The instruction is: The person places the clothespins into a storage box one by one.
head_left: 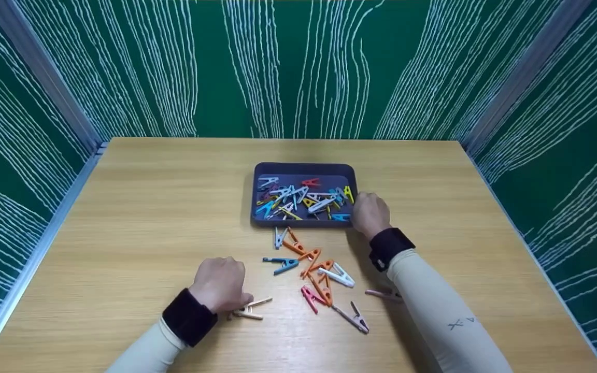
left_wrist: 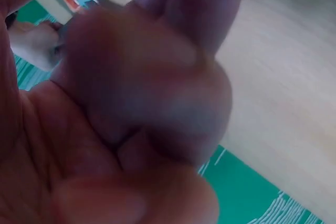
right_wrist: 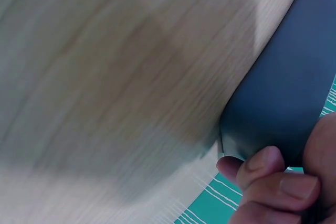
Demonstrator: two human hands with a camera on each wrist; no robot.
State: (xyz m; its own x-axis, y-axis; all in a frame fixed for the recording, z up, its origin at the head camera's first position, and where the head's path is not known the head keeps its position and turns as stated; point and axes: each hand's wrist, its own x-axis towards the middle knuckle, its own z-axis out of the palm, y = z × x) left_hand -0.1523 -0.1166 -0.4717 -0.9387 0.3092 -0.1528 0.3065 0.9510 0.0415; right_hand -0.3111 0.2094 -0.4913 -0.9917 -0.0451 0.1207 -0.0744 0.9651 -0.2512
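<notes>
A dark tray point(head_left: 303, 224) of mixed clothespins point(head_left: 322, 204) stands at the middle of the table. My right hand point(head_left: 371, 213) grips its right side near the front corner; in the right wrist view, bent fingers point(right_wrist: 278, 184) hold the dark tray wall point(right_wrist: 278, 93). Lower left, my left hand point(head_left: 221, 285) rests low over the table, fingers curled. A cream clothespin point(head_left: 251, 314) pokes out beside its thumb, partly hidden by the hand. In the left wrist view, the curled, blurred fingers point(left_wrist: 152, 87) show nothing held between them.
Several clothespins lie loose before the tray: orange point(head_left: 311, 255), blue point(head_left: 283, 264), white point(head_left: 337, 274), pink point(head_left: 311, 299) and grey point(head_left: 353, 318). A pale pink one point(head_left: 381, 295) lies partly under the right forearm. Green walls with white lines border the wooden table point(head_left: 174, 197).
</notes>
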